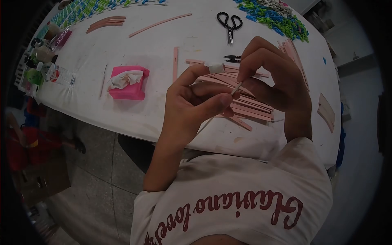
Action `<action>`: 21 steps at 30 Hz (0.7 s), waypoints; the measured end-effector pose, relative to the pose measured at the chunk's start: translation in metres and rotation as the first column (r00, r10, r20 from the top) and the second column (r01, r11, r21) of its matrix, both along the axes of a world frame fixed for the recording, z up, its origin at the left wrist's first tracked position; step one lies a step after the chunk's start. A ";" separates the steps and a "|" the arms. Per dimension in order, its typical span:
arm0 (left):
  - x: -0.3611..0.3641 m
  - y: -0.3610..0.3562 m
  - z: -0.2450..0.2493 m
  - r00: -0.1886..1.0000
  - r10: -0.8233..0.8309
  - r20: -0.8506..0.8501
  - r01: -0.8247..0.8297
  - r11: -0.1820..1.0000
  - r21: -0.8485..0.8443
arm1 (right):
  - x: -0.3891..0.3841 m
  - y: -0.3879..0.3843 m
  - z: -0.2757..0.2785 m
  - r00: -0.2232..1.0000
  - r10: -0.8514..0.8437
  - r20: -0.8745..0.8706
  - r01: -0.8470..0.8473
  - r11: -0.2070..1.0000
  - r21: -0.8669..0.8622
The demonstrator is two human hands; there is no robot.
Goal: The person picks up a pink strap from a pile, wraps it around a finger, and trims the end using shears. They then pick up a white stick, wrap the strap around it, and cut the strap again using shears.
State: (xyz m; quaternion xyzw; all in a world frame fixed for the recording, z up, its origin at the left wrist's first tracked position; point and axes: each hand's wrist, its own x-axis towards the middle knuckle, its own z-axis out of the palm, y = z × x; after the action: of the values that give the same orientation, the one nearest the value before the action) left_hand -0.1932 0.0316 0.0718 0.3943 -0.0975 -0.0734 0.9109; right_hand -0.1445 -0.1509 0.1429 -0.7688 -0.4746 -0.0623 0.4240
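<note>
My left hand point(196, 100) is closed, pinching a thin pale strip point(236, 88) between thumb and fingers. A white wrap point(216, 68) covers the tip of its index finger. My right hand point(273, 73) grips the same strip's upper end between thumb and index finger, close to the left fingertips. Below the left hand the strip's tail slants toward the table's near edge. Under and behind both hands lies a loose pile of flat pink strips point(255, 107), partly hidden by the fingers. Black thread snips point(232, 59) rest just beyond the pile.
Black-handled scissors point(230, 27) lie farther back. A pink tissue box point(127, 94) stands at left, beside a thin pen-like tool point(102, 81). Green and blue plastic pieces point(281, 24) are heaped at the far right. A clear bottle point(52, 72) stands near the left edge.
</note>
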 end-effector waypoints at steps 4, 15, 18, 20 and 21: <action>-0.001 0.003 0.000 0.998 -0.052 -0.026 0.053 0.998 0.019 | 0.002 -0.007 0.010 0.997 -0.034 0.063 0.036 0.999 -0.036; -0.007 0.007 -0.011 0.993 -0.082 -0.081 0.086 0.995 0.040 | 0.023 -0.053 0.027 0.989 -0.143 0.045 0.139 0.987 0.079; -0.009 0.009 -0.017 0.993 -0.090 -0.082 0.095 0.994 0.061 | 0.028 -0.064 0.033 0.984 -0.178 0.016 0.176 0.979 0.102; -0.010 0.009 -0.019 0.995 -0.067 -0.073 0.075 0.992 0.104 | 0.033 -0.071 0.036 0.988 -0.152 0.023 0.147 0.976 0.161; -0.011 0.010 -0.019 0.995 -0.067 -0.074 0.074 0.992 0.103 | 0.035 -0.076 0.037 0.988 -0.152 0.022 0.146 0.976 0.160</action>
State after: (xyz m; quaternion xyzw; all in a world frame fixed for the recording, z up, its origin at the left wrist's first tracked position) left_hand -0.2042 0.0416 0.0527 0.4353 -0.0754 -0.1244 0.8885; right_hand -0.1096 -0.2272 0.1795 -0.7649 -0.4163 -0.1444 0.4698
